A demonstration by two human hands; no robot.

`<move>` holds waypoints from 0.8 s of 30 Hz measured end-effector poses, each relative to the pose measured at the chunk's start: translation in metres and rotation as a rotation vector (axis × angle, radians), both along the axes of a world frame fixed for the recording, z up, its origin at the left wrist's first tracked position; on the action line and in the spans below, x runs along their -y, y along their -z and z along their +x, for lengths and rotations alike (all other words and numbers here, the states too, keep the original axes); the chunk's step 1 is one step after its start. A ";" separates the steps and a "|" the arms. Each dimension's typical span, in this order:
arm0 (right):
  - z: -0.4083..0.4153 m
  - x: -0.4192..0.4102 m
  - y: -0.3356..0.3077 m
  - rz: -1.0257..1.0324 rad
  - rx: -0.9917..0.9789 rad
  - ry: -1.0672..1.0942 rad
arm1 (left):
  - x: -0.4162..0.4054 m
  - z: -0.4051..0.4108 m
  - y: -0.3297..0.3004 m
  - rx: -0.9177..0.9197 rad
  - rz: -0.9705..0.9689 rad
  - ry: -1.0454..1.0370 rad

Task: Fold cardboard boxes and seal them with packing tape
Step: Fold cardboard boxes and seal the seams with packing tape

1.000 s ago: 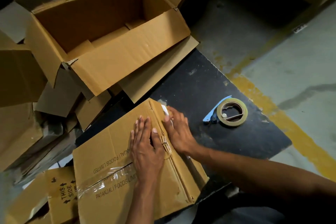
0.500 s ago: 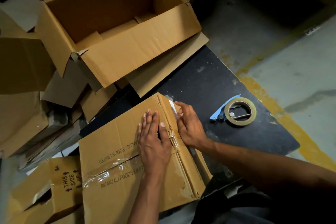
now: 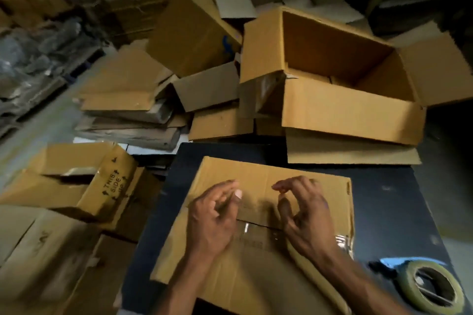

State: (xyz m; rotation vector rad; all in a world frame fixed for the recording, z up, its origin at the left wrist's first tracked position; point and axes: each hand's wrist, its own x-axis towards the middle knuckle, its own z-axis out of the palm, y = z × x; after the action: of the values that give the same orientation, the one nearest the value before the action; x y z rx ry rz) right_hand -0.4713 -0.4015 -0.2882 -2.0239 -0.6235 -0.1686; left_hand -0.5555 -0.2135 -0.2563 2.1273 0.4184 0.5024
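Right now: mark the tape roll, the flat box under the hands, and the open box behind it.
tape roll (image 3: 409,279): head view, on its green outer band, left side.
flat box (image 3: 256,171): head view, on bare cardboard beyond the fingers.
open box (image 3: 353,112): head view, on its near outer wall.

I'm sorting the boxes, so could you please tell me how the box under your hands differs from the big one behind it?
The box under the hands lies flat, with tape on it; the big box stands open, flaps out. Both are brown cardboard.
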 end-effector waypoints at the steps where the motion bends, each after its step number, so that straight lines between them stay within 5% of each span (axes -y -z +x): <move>1: -0.006 -0.025 -0.003 -0.059 0.010 -0.047 | -0.028 -0.012 -0.001 0.016 -0.062 -0.060; 7: -0.036 -0.154 0.006 -0.378 0.072 -0.262 | -0.166 -0.067 0.034 0.042 -0.582 -0.251; 12: -0.049 -0.204 0.020 -0.588 0.125 -0.248 | -0.194 -0.085 0.068 -0.151 -0.741 0.025; 17: -0.044 -0.217 0.034 -0.586 0.152 -0.138 | -0.188 -0.073 0.108 -0.159 -1.228 0.304; 20: -0.049 -0.219 0.038 -0.612 0.143 -0.124 | -0.181 -0.069 0.124 -0.271 -1.216 0.411; 24: -0.039 -0.212 0.039 -0.601 0.133 -0.134 | -0.196 -0.069 0.123 -0.479 -0.747 0.406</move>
State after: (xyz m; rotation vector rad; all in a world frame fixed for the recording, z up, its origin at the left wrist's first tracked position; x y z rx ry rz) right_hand -0.5108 -0.1893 -0.3273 -2.5473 -0.9789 -0.0351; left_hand -0.6244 -0.0173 -0.3792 1.5108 0.3480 -0.3682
